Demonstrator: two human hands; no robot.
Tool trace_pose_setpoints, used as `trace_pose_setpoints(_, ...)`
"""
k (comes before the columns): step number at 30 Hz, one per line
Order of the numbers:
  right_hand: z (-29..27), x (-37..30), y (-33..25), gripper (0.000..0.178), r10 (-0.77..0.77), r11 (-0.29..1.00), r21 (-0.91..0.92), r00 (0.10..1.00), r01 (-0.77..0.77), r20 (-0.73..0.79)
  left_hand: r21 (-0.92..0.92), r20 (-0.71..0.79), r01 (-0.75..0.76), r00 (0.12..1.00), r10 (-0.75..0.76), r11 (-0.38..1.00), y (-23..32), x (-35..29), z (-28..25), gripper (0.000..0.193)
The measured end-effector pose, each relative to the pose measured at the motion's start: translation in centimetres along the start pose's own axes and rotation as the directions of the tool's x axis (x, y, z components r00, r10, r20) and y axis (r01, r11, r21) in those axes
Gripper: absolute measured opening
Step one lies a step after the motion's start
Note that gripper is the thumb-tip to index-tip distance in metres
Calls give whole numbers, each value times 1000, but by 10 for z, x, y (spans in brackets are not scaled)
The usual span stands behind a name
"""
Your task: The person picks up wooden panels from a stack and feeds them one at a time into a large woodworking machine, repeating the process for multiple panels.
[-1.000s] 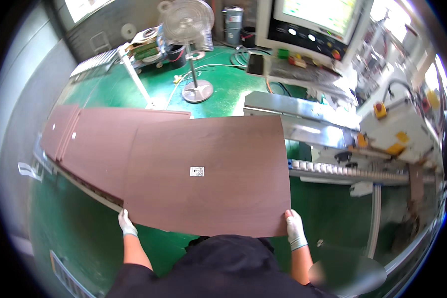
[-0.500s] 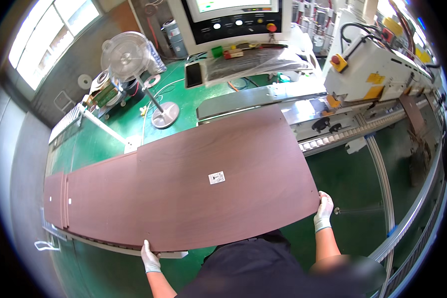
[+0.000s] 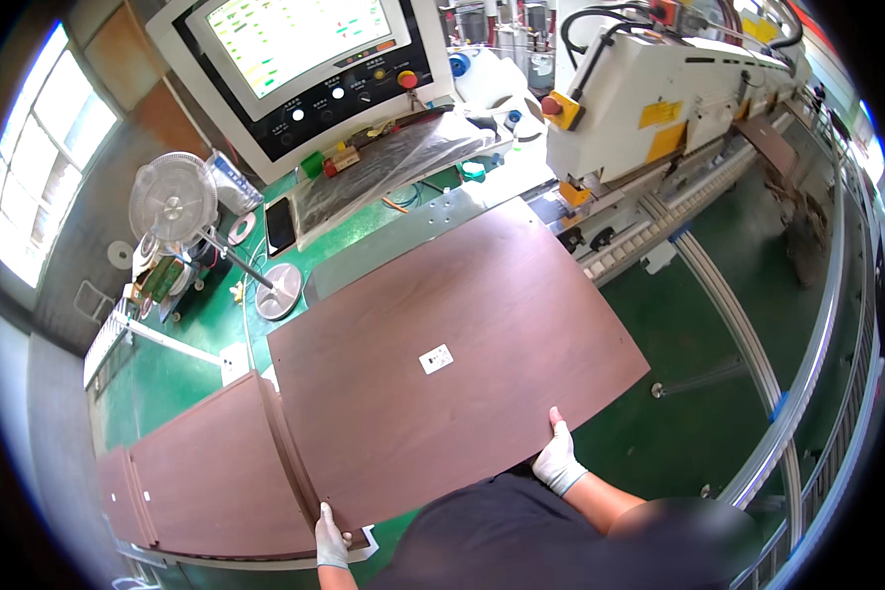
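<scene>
A large brown wood-grain panel [image 3: 393,413] with a small white label [image 3: 437,359] fills the middle, held in front of my body. My left hand [image 3: 331,536], in a pale glove, grips its near left corner, thumb on top. My right hand [image 3: 558,454], gloved too, holds the near edge further right, with the thumb on the upper face and the fingers hidden below. More brown panels [image 3: 216,472] lie on a support at the left, beside the held panel's left edge. The panel's far end reaches the metal machine bed [image 3: 393,241].
Beyond stands a control console [image 3: 305,74] with a screen; a phone [image 3: 280,224] lies on its shelf. A white machine [image 3: 659,108] with a roller track [image 3: 649,221] runs along the right. A curved metal rail [image 3: 806,344] borders the right side. A standing fan [image 3: 175,202] is far left.
The panel has swung and shifted off the left stack toward the machine, opening a gap at its left end. My right hand has moved from the right corner to the near edge.
</scene>
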State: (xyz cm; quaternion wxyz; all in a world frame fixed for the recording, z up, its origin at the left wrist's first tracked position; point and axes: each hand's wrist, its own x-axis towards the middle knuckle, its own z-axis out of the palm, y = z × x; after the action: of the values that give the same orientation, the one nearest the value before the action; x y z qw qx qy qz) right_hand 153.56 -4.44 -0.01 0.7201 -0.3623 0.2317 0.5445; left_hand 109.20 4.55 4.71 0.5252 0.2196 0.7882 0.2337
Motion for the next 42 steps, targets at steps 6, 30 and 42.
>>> trace_pose_setpoints(6,-6,12,-34,49,-94,978,189,994,82,53,-27,141,113,984,-108,993,18,-30,31,52)
trace_pose_setpoints(30,-29,56,-271,63,-284,950,122,958,286,-36,556,757,-686,651,56,469,32,-73,251,67)
trace_pose_setpoints(42,-8,38,-176,71,-217,959,182,976,216,-15,-99,682,-271,682,264,957,39,-68,314,40)
